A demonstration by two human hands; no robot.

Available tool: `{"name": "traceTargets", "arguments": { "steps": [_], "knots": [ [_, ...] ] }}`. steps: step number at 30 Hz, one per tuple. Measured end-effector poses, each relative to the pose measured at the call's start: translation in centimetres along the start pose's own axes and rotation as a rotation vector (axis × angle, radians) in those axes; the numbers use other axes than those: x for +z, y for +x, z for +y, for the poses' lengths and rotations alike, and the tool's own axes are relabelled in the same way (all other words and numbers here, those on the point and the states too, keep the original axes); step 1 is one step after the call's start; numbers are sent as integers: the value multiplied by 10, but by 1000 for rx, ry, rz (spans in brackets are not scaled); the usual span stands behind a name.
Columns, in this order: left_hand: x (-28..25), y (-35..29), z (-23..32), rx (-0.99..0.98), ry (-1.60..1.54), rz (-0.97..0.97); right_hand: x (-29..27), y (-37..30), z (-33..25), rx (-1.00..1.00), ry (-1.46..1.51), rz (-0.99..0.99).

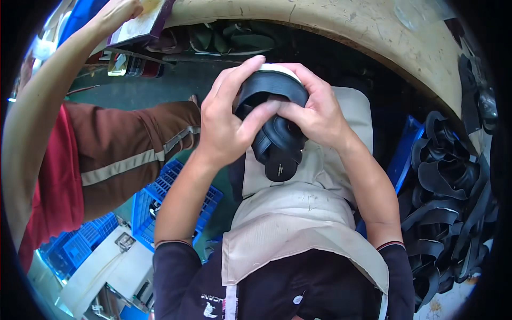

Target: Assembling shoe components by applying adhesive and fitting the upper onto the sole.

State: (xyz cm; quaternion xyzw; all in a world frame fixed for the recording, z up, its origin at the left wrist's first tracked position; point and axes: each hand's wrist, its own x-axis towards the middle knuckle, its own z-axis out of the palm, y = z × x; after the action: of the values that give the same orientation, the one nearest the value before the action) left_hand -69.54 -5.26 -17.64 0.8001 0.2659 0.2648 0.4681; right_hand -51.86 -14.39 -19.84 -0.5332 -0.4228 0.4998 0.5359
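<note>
While a co-worker's red top (53, 181) and brown trousers (114, 136) fill the space well to the left of the left hand (221, 114), a blue basket (143, 216) sits lower down, beside the left forearm. Now the left hand itself: fingers wrapped over the pale rim of a black shoe (273, 85), thumb tucked in at the opening. And there's the shoe, squarely between both sets of fingers, its rounded black tab (281, 166) hanging below the thumbs, over the beige apron (304, 229). Across comes the right hand (319, 112), gripping the other side, its thumb meeting the left one at the opening. Beyond the fingertips curves a worn table (346, 12); well to their right, a heap of black pieces (441, 178) lies tangled.
</note>
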Motion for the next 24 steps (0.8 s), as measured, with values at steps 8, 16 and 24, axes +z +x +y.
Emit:
{"name": "traceTargets", "arguments": {
  "steps": [8,16,24],
  "knots": [
    [27,7,-25,286,222,186,-10,1,29,-637,-703,379],
    [64,-26,-48,219,170,307,8,-32,59,-765,-808,680],
    [80,-55,-39,-178,-113,406,10,-64,83,-334,-368,531]
  ]
}}
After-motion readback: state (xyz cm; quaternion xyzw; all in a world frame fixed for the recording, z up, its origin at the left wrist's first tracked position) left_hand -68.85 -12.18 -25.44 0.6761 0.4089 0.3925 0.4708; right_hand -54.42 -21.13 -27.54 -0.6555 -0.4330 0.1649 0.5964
